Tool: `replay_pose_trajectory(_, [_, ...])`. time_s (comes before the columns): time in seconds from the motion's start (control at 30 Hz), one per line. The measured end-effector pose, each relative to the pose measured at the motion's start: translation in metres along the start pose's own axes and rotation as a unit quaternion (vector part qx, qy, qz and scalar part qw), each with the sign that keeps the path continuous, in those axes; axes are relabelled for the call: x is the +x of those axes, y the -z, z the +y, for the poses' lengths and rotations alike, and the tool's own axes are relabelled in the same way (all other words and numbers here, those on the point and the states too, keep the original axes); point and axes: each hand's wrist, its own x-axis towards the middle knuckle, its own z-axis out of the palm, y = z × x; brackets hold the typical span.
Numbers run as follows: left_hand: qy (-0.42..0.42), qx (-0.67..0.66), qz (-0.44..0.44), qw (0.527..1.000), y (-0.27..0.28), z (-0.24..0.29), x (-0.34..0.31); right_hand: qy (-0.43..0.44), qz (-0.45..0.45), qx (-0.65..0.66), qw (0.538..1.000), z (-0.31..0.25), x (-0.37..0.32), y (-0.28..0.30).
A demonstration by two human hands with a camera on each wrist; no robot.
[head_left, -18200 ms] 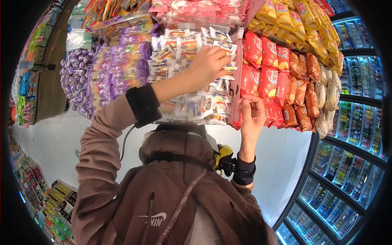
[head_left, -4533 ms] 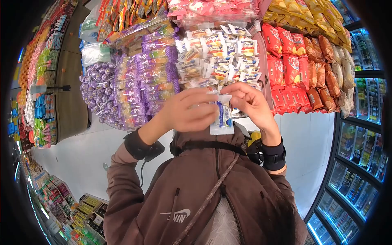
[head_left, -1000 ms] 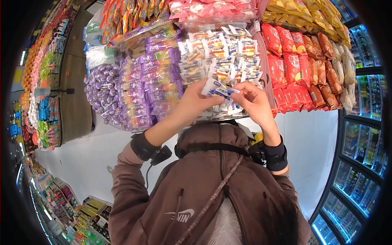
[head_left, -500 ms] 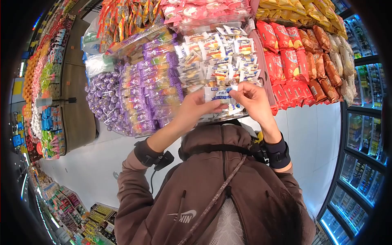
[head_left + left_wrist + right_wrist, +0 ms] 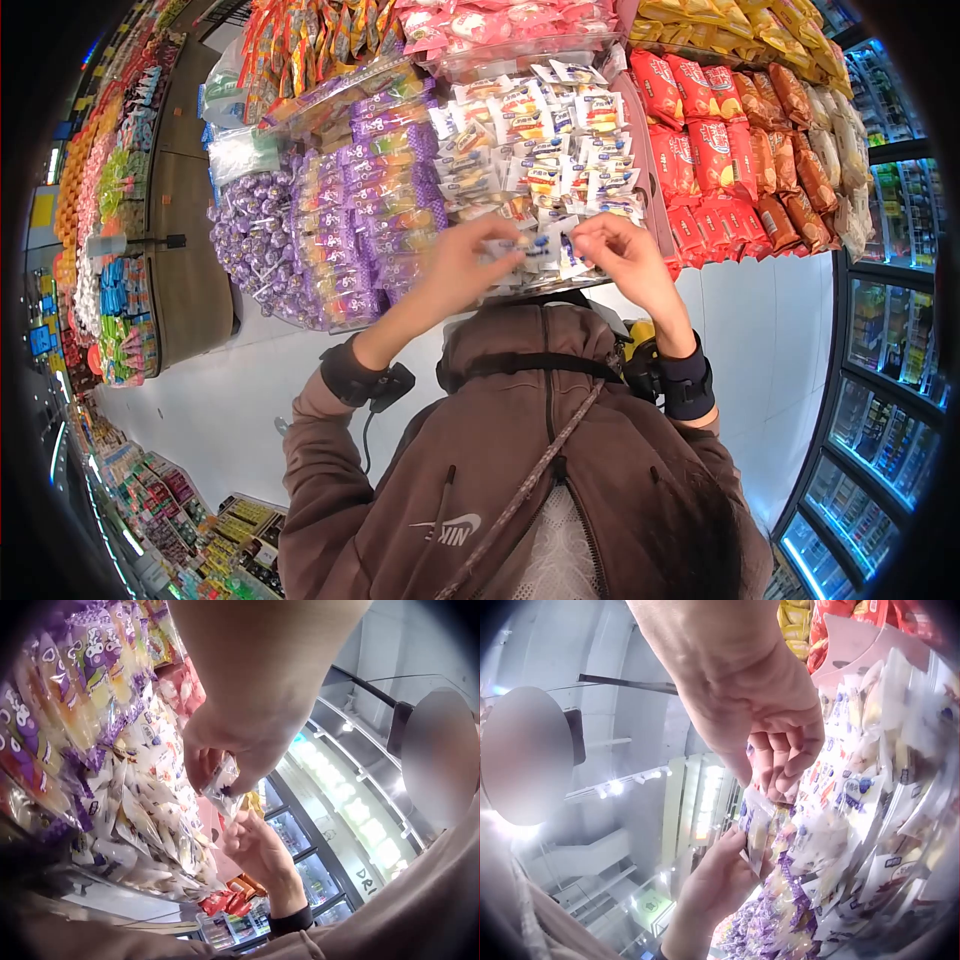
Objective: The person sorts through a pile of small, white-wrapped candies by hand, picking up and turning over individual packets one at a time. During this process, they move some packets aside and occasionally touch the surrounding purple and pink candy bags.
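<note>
L hand [image 5: 460,268] & R hand [image 5: 632,262], fingers pinching opp. ends of white pkt [image 5: 759,825]: prob. light, slick, soft, best gripped by flat edges!

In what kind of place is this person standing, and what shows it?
Probably a supermarket or snack shop. Individually wrapped red packets and purple-wrapped sweets are piled loose by kind in display bins, and tall, lit glass-door coolers full of goods stand along one side.
</note>
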Motion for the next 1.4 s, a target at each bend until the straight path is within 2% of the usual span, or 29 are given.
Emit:
replay_pose_trajectory(0.13, [-0.08,0.149,0.099,0.981,0.015,0.014,0.026,0.013,0.044,0.041,0.998,0.013,-0.002,0.023])
replay_pose_trajectory(0.17, [-0.11,0.179,0.125,0.97,0.015,0.003,0.036,-0.001,0.052,0.043,0.998,0.012,-0.004,0.026])
replay_pose_trajectory(0.37, [-0.13,0.246,0.058,0.959,0.009,-0.019,0.066,-0.003,0.053,0.038,0.998,0.014,-0.011,0.031])
replay_pose_trajectory(0.47, [-0.156,0.347,0.059,0.923,0.009,-0.02,0.068,-0.002,0.048,0.049,0.998,0.021,-0.012,0.032])
replay_pose_trajectory(0.57, [-0.212,0.42,0.106,0.876,0.005,-0.024,0.069,-0.006,0.055,0.06,0.997,0.02,-0.013,0.033])
replay_pose_trajectory(0.67, [-0.199,0.46,0.1,0.86,0.004,-0.018,0.069,-0.006,0.057,0.065,0.996,0.023,-0.013,0.034])
replay_pose_trajectory(0.77, [-0.307,0.457,0.088,0.83,0.002,-0.012,0.067,-0.011,0.056,0.06,0.997,0.018,-0.013,0.035])
replay_pose_trajectory(0.83, [-0.323,0.451,-0.015,0.832,0.0,-0.016,0.066,-0.006,0.057,0.055,0.997,0.019,-0.014,0.036])
replay_pose_trajectory(0.87, [-0.328,0.446,-0.066,0.83,-0.001,-0.018,0.066,-0.004,0.057,0.052,0.997,0.019,-0.013,0.036])
replay_pose_trajectory(0.97, [-0.321,0.443,-0.08,0.833,-0.012,-0.022,0.066,0.004,0.055,0.06,0.997,0.021,-0.013,0.036])
replay_pose_trajectory(1.07, [-0.27,0.447,-0.094,0.848,-0.017,-0.004,0.065,0.0,0.049,0.076,0.996,0.023,-0.012,0.036])
replay_pose_trajectory(1.17, [-0.262,0.495,-0.078,0.825,-0.028,-0.009,0.069,0.002,0.042,0.08,0.996,0.028,-0.01,0.036])
replay_pose_trajectory(1.3, [-0.238,0.498,-0.074,0.831,-0.032,-0.013,0.076,-0.002,0.035,0.057,0.998,0.022,-0.008,0.037])
replay_pose_trajectory(1.4, [-0.265,0.525,-0.051,0.807,-0.034,-0.017,0.077,0.013,0.027,0.067,0.997,0.028,-0.007,0.036])
